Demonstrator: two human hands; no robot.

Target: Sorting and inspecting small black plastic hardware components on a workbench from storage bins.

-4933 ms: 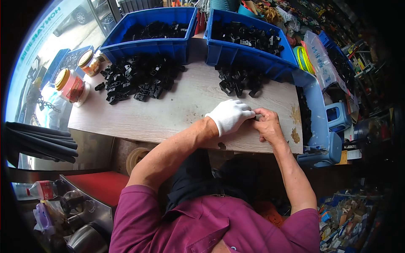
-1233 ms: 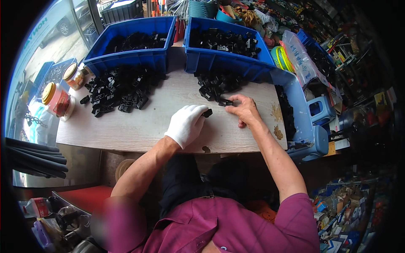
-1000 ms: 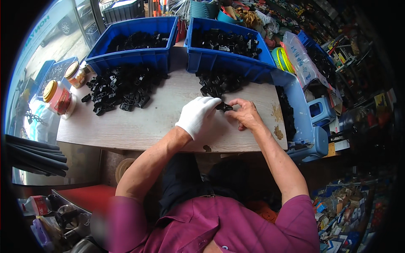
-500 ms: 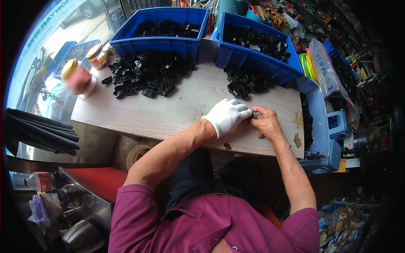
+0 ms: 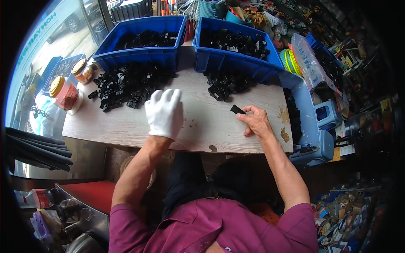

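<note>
My left hand, in a white knit glove, is raised over the table just in front of the left heap of small black plastic parts. Its fingers are apart and nothing shows in them. My bare right hand pinches one small black plastic part between thumb and fingers, above the right side of the table. The part looks flat and oblong; its finer shape is too small to make out. Beyond it lies a smaller heap of similar black parts.
Two blue bins, left and right, hold more black parts at the table's far edge. Two lidded jars stand at the left. A light-blue bin and a blue stool adjoin the right edge.
My hands, together before, have parted: the left moved left toward the left heap. The right still pinches the black part, which now shows plainly. The whole view has shifted slightly.
</note>
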